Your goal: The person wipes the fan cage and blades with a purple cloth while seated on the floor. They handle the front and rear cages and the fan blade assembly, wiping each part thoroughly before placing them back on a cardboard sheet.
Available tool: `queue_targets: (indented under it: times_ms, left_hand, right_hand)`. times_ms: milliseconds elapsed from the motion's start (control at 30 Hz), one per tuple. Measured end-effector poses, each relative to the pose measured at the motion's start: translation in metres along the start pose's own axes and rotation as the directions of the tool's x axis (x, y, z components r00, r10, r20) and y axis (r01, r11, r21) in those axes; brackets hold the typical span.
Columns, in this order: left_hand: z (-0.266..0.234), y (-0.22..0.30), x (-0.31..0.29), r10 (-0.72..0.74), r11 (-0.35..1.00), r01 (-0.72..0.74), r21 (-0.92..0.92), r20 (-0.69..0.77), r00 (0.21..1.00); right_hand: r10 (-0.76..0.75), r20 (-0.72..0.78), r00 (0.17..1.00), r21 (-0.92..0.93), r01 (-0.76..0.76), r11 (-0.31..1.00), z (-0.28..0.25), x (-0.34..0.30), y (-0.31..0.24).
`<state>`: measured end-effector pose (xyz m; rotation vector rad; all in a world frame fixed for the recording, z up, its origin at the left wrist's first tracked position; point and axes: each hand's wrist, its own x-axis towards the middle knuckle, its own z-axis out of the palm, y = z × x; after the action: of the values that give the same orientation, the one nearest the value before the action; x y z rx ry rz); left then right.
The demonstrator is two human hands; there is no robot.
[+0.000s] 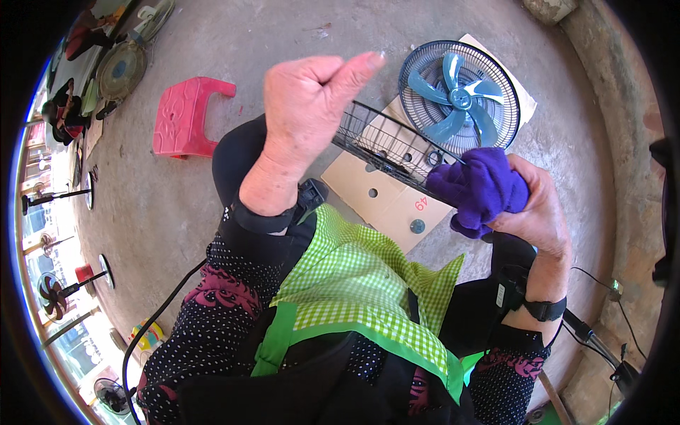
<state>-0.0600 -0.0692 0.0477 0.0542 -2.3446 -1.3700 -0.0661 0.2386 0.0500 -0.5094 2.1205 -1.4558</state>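
My left hand [308, 106] is raised at upper centre, its fingers curled and its thumb stretched to the right. Whatever the curled fingers hold, if anything, is hidden. Behind it, a black wire fan grille [386, 138] is seen nearly edge-on, its left end covered by the hand. My right hand [535, 205] grips a bunched purple cloth [485, 188] against the right end of the grille. Under the grille lies a flat piece of cardboard [393, 205] with round holes. A green checked apron [354, 262] covers my lap.
Beyond the grille, a blue-bladed fan head [460, 95] in its black cage rests on more cardboard. A red plastic stool [184, 117] stands to the left. Standing fans [53, 294] line the left side. A concrete wall [609, 78] runs along the right, with cables [630, 326] near it.
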Motion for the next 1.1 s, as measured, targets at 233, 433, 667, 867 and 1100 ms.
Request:
queue_targets:
  times_ms: [233, 433, 667, 867, 1100]
  left_hand:
    - [-0.027, -0.015, 0.016, -0.149, 0.957, 0.116, -0.265, -0.109, 0.983]
    - [-0.033, -0.032, 0.024, -0.241, 0.939, 0.238, -0.25, 0.02, 0.97]
    - [0.01, -0.01, 0.002, 0.296, 0.955, -0.288, -0.069, 0.267, 0.917]
    - [0.03, 0.001, 0.0, 0.433, 0.861, -0.47, 0.194, 0.204, 0.878]
    - [0.01, 0.0, 0.019, 0.192, 0.972, -0.215, 0.094, 0.207, 0.959]
  right_hand:
    - [0.007, 0.026, 1.0, 0.194, -0.012, 0.981, -0.015, -0.008, 0.007]
    - [0.016, 0.04, 0.999, 0.36, -0.029, 0.932, -0.008, -0.008, 0.001]
    - [0.077, -0.028, 0.997, 0.271, -0.066, 0.96, 0.017, 0.003, -0.014]
    - [0.113, -0.003, 0.994, 0.235, -0.109, 0.966, 0.038, 0.01, -0.028]
    - [0.135, 0.065, 0.989, 0.176, -0.144, 0.974, 0.027, 0.011, -0.02]
